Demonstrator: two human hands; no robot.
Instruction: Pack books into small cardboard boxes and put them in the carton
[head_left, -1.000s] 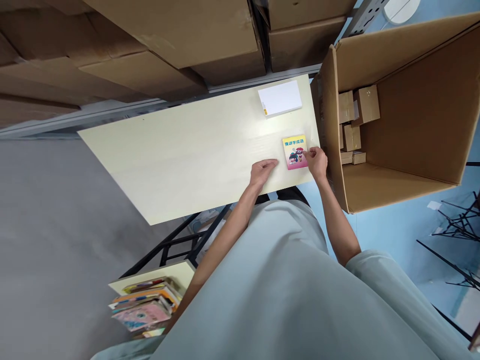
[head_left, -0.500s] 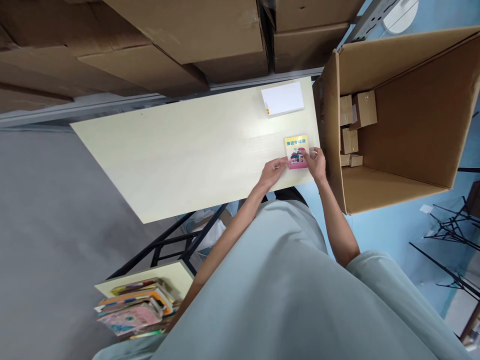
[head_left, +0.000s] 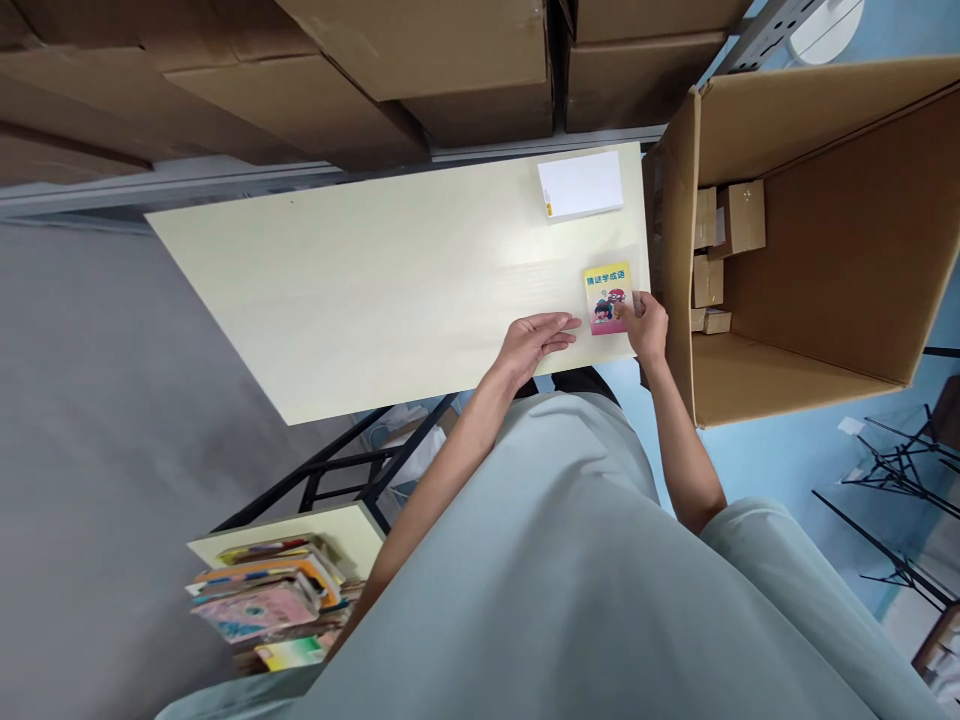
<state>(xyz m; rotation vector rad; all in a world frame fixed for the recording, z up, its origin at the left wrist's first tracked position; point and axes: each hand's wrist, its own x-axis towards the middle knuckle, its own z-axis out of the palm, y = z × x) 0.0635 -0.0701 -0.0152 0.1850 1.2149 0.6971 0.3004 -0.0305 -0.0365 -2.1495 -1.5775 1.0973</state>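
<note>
A small book (head_left: pixel 607 290) with a yellow and pink cover, Chinese lettering and cartoon figures is over the right end of the cream tabletop (head_left: pixel 390 280). My right hand (head_left: pixel 648 325) grips its lower right edge, thumb on the cover and the other fingers curled at the side. Just left of the book, my left hand (head_left: pixel 536 340) is open above the table, fingers stretched toward the book but apart from it. Farther back on the table lies a white flat box (head_left: pixel 581 185) with a small yellow mark at its corner.
A large open carton (head_left: pixel 682 250) stands against the table's right end, with several small cardboard boxes (head_left: pixel 742 218) inside. Brown cartons (head_left: pixel 480 115) line the shelf behind. At lower left, a stack of books (head_left: pixel 262 600) lies on a lower shelf by a black metal frame (head_left: pixel 337 465).
My left hand has come off the book's left edge and moved slightly left, its fingers straightening. My right hand keeps hold of the book. The view has shifted a little.
</note>
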